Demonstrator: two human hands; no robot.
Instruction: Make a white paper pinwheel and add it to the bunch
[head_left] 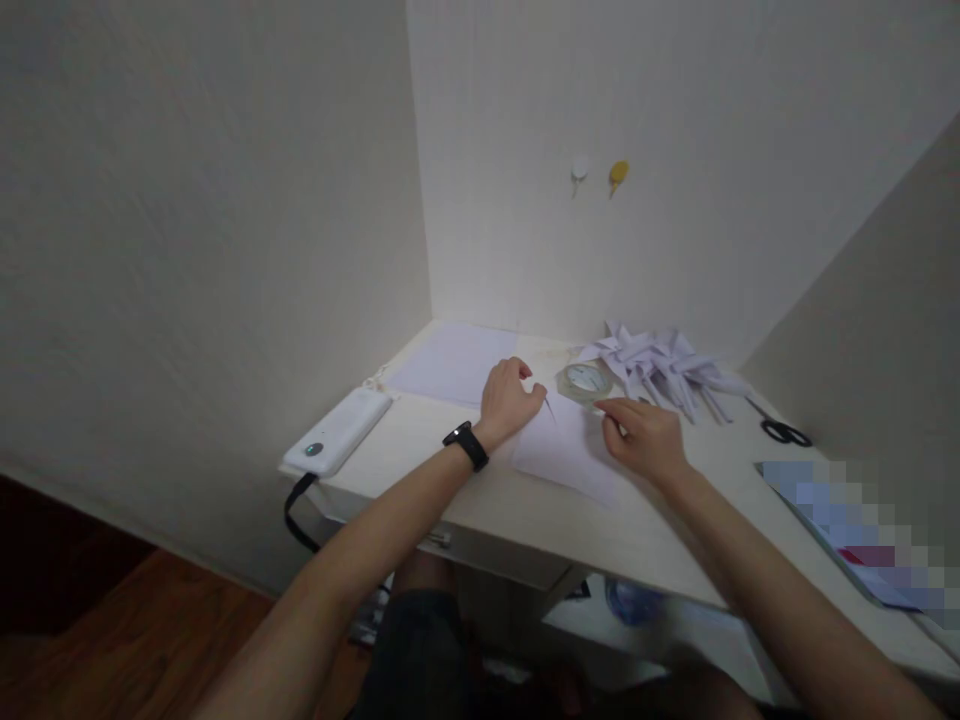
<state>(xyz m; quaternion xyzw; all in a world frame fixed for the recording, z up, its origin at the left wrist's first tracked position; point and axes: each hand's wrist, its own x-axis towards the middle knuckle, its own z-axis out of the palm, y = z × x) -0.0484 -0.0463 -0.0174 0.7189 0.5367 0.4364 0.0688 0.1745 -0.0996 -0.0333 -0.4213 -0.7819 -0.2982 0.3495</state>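
A square of white paper point(564, 455) lies on the white desk in front of me. My left hand point(511, 397), with a black watch point(466, 445) on its wrist, rests at the paper's upper left corner. Its fingers are curled, thumb near a thin dark line on the paper; what they hold is too small to make out. A roll of clear tape point(585, 380) lies just beyond the paper. Beside it, my right hand point(645, 437) is closed in a pinch, fingertips at the roll's near edge on what looks like the clear tape.
Folded white paper pinwheels point(660, 365) are heaped at the back right, near black-handled scissors point(784, 432). More white paper point(457, 360) lies at the back left. A white power bank point(339, 432) with a black cable sits at the left edge. Two hooks point(618, 173) are on the wall.
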